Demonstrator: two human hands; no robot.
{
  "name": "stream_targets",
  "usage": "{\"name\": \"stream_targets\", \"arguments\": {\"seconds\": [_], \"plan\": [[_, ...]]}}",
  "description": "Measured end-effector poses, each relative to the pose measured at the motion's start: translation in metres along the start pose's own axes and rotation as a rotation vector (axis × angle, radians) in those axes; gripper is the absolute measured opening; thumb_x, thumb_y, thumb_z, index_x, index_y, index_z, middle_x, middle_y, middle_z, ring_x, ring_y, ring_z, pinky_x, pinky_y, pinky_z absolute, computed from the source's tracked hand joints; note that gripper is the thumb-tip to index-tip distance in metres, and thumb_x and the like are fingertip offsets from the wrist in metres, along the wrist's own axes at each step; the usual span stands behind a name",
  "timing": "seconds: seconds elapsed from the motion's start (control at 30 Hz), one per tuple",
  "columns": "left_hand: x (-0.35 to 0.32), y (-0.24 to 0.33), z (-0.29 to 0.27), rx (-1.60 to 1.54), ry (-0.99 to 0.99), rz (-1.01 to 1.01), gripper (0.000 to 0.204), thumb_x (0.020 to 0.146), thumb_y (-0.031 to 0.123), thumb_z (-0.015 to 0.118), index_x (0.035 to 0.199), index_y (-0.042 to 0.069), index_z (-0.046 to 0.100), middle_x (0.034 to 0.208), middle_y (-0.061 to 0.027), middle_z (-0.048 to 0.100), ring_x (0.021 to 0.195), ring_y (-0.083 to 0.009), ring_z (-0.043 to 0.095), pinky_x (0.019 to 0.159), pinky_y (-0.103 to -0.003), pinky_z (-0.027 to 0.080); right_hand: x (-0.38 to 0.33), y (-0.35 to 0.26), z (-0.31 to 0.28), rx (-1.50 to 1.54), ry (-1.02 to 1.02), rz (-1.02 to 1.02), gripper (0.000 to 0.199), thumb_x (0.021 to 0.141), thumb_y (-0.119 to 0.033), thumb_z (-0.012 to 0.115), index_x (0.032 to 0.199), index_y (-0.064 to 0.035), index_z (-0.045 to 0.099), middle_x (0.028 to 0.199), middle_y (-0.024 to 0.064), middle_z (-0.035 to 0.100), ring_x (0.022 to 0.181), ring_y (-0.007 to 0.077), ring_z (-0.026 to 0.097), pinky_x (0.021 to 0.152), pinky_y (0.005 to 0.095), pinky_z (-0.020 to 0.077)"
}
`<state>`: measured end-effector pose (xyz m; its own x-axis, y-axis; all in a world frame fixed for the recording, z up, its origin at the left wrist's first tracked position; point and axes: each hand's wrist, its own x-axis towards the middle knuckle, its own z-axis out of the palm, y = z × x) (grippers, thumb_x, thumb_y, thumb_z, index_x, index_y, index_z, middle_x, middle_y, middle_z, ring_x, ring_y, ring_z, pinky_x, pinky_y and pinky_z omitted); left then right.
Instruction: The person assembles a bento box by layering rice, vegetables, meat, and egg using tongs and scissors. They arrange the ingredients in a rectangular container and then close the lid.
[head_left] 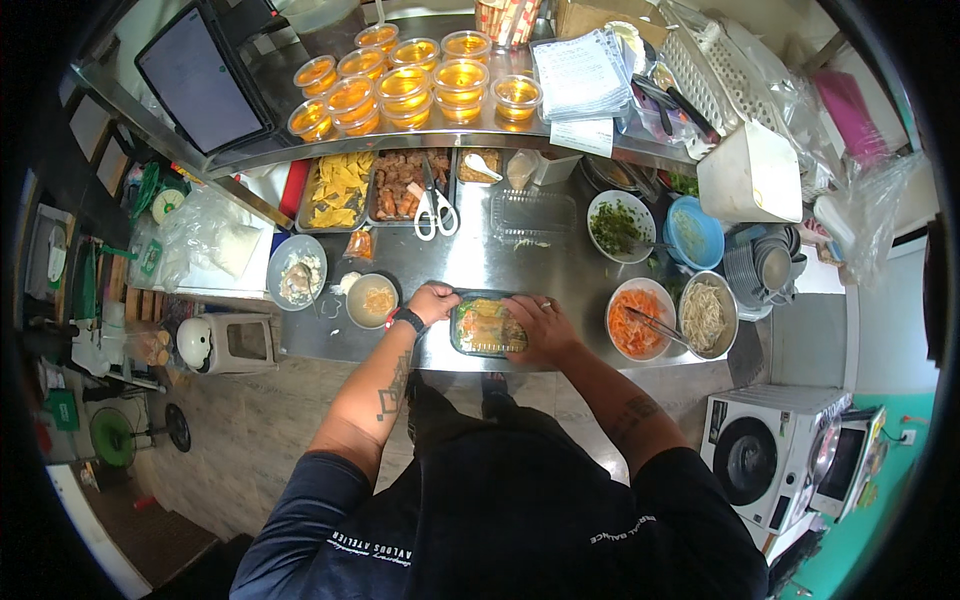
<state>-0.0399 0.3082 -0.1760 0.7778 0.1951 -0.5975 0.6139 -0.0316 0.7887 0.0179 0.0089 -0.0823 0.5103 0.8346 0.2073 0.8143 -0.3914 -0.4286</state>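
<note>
While pressed on the clear lidded food container (487, 326) from both sides, seen from the head view: left hand (433, 301) flat on its upper left corner, right hand (541, 330) spread over its right edge, a ring on one finger — both clamped on the container, fingers laid down rather than curled. Container resting on the steel desk (470, 262) near its front edge, directly between the two hands, filled with orange and green food under the lid. Black watch with a red band on the left wrist.

Just left of the left hand: a small bowl (372, 300) of pale shredded food, and further left a grey plate (296, 270) with a spoon in it. Just right of the right hand: a white bowl of shredded carrot (640, 320) with tongs across it, touching a bowl of noodles (706, 316). Beyond the hands, away from the body: an empty clear container lid (532, 215), white-handled scissors (434, 212), a tray of yellow chips (338, 189) beside a tray of browned meat (406, 184). Beyond and to the right: a bowl of chopped greens (619, 226) and a blue bowl (694, 234). Higher up on a shelf — a cluster of small lidded tubs of orange sauce (405, 84), a dark tablet screen (198, 82) to their left, a stack of paper slips (582, 75) to their right.
</note>
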Motion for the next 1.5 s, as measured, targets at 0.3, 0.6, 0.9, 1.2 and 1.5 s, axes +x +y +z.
{"name": "stream_targets", "arguments": {"seconds": [0.3,0.6,0.9,1.2,1.5], "plan": [[-0.005,0.007,-0.010,0.403,0.034,0.359,0.018,0.090,0.015,0.073,0.099,-0.001,0.072,0.077,-0.0031,0.070,0.065,-0.0081,0.063,0.061,-0.026,0.053,-0.002,0.006,0.002,0.042,0.028,-0.069,0.102,0.059,-0.035,0.088,0.149,-0.0162,0.043,0.140,0.0106,0.053,0.129,0.0347,0.051,0.108,0.0530,0.0397],[-0.116,0.073,0.085,1.025,0.092,0.834,0.095,0.084,0.055,0.074,0.153,0.001,0.037,0.155,-0.0189,0.042,0.147,-0.0370,0.034,0.119,-0.054,0.026,-0.003,0.013,-0.002,0.198,-0.028,0.019,0.080,0.072,-0.033,0.082,0.142,-0.0106,0.050,0.142,0.0114,0.054,0.131,0.0343,0.050,0.109,0.0509,0.0400],[-0.103,0.058,0.095,1.152,0.125,0.819,0.084,0.091,0.055,0.065,0.152,0.002,0.041,0.153,-0.0163,0.043,0.146,-0.0342,0.035,0.120,-0.054,0.023,-0.022,0.091,0.024,0.434,-0.013,0.594,0.023,0.097,-0.021,0.062,0.110,-0.0041,0.072,0.106,0.0183,0.073,0.098,0.0362,0.070,0.089,0.0411,0.0545],[-0.103,0.056,0.095,1.174,0.139,0.823,0.084,0.090,0.055,0.064,0.151,0.003,0.041,0.150,-0.0167,0.045,0.143,-0.0345,0.037,0.120,-0.054,0.024,0.004,0.111,0.011,0.247,-0.296,0.329,0.020,0.092,-0.017,0.060,0.103,-0.0036,0.071,0.097,0.0220,0.071,0.089,0.0405,0.069,0.081,0.0466,0.0548],[-0.102,0.053,0.097,1.168,0.146,0.801,0.087,0.090,0.057,0.065,0.153,0.004,0.038,0.152,-0.0153,0.044,0.145,-0.0330,0.036,0.121,-0.055,0.022,-0.092,0.035,0.047,0.918,-0.012,0.944,0.029,0.092,-0.010,0.060,0.118,0.0046,0.059,0.093,0.0148,0.072,0.078,0.0213,0.073,0.072,0.0342,0.0590]]}}
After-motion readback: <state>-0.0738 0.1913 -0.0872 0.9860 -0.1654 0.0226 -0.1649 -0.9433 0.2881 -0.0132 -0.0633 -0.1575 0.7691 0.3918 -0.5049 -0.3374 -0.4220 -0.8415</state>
